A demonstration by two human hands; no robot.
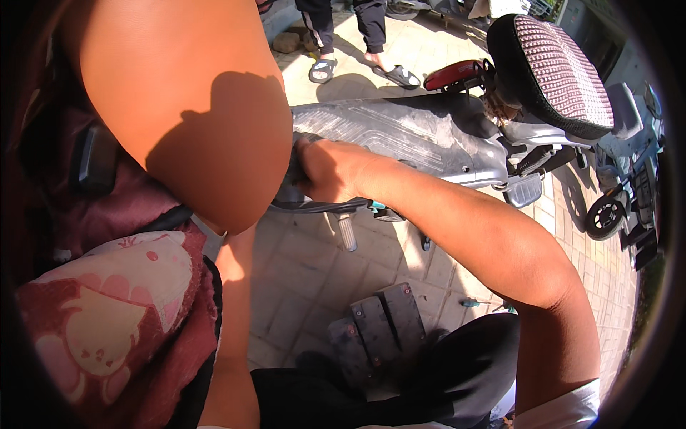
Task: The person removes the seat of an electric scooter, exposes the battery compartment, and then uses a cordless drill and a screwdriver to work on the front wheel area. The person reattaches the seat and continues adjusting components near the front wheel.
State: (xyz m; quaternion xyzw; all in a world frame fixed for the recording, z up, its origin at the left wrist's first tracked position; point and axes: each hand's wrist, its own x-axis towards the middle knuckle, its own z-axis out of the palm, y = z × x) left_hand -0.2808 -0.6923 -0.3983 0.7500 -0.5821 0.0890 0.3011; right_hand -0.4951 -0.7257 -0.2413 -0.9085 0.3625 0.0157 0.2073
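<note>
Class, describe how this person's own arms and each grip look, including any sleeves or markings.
A white sleeve ends above the right elbow. The right forearm tapers toward the wrist; it and the right grip are bare, without clear markings. The left forearm is bare where it shows; the left grip is hidden.

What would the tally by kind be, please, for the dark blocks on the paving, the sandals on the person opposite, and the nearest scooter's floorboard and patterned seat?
Dark blocks: 3
Sandals: 2
Scooter floorboard, by the right hand: 1
Patterned seat: 1
Total: 7
</note>
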